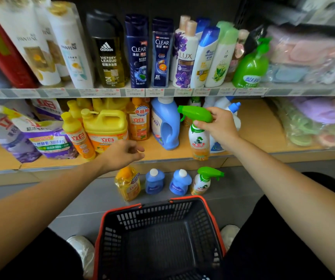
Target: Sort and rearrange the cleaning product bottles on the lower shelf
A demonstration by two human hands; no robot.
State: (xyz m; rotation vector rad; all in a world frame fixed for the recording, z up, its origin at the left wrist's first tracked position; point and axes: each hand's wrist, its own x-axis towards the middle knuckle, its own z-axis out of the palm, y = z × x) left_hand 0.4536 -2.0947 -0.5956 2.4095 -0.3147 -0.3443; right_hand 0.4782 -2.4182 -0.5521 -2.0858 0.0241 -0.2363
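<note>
- Shop aisle, grey tile floor [243,188]. Upper shelf holds shampoo and body wash. The wood lower shelf [259,128] holds the cleaning stuff.
- right grip [221,126]: fingers wrapped round the neck of the held spray bottle [199,138], just under its green trigger head.
- Held bottle hangs straight down from the grip, long axis approx upright. Nozzle points to the person's left and the base is level w/ the shelf's front lip. Can't tell if the base touches the board.
- Key relation: bare shelf board lies just behind and under the bottle, between the big blue jug [165,126] and the white blue-cap bottles [233,110]. Likely needs a short push back and down; the right grip is the nearer one.
- left grip [125,153]: fingers loosely curled, nothing in it. It hovers at the shelf front, directly above the orange floor bottle [127,183], so it's nearer the floor row.
- Floor count: 4 bottles in a row, i.e. 1 orange, 2 small blue bottles [154,180], 1 floor spray bottle [205,180].
- Green-trigger sprays: 2 sure (1 held, 1 on floor). Maybe another behind the held one, unclear.
- Shelf count: 1 big blue jug, 1 yellow jug [106,128], several orange/yellow bottles and purple pouches, exact no. hidden.
- 1 basket [162,215], black w/ orange rim, on the floor betw the knees.
</note>
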